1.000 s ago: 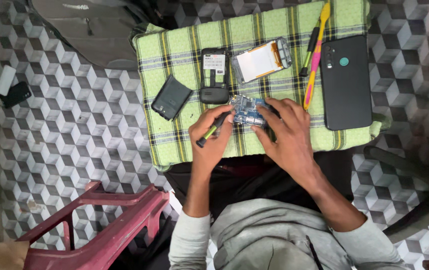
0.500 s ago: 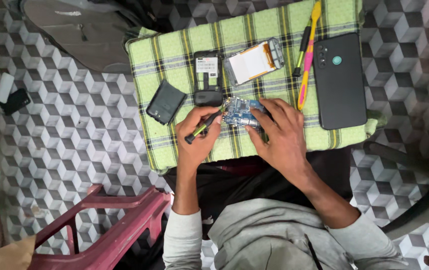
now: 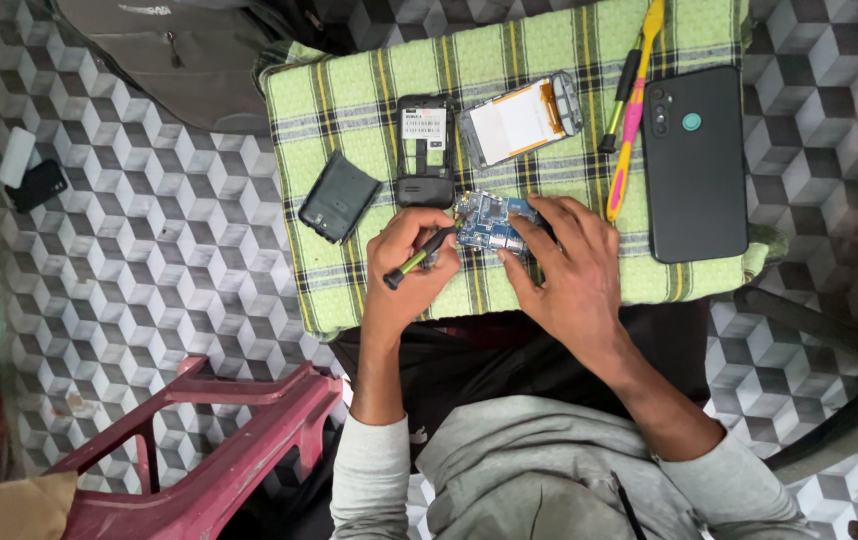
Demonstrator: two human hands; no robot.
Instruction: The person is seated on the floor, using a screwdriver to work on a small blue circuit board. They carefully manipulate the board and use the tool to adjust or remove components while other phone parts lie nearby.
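Person is sitting over a green-and-yellow checked cloth pad (image 3: 349, 90) that serves as the worktop, working on a small blue phone circuit board (image 3: 487, 222) lying near the pad's front edge, about midway along it. Left hand (image 3: 411, 262) is closed in a pinch grip around a slim screwdriver with a black-and-green handle (image 3: 419, 257), tip angled up toward the board's left edge; whether the tip is seated in a screw is too small to tell. Right hand (image 3: 571, 272) is lying over the board's right side, fingers spread and pressing down, steadying it. Looks like the board-unscrewing or prying step of a phone teardown, mid-way judging by the parts laid out. Next move probably needs the right hand keeping the board pinned while the driver tip is set square. Behind the board: black keypad-phone frame (image 3: 425, 150), just left of it a black battery cover (image 3: 340, 196) toward the left edge, a white-and-orange display module (image 3: 519, 120) toward the back. Yellow-and-pink pry tool (image 3: 635, 110) and a black pen-like tool (image 3: 621, 100) are lying beside a black smartphone, face down (image 3: 695, 165), at the right edge. Maroon plastic chair (image 3: 219, 450) is standing on the patterned floor.
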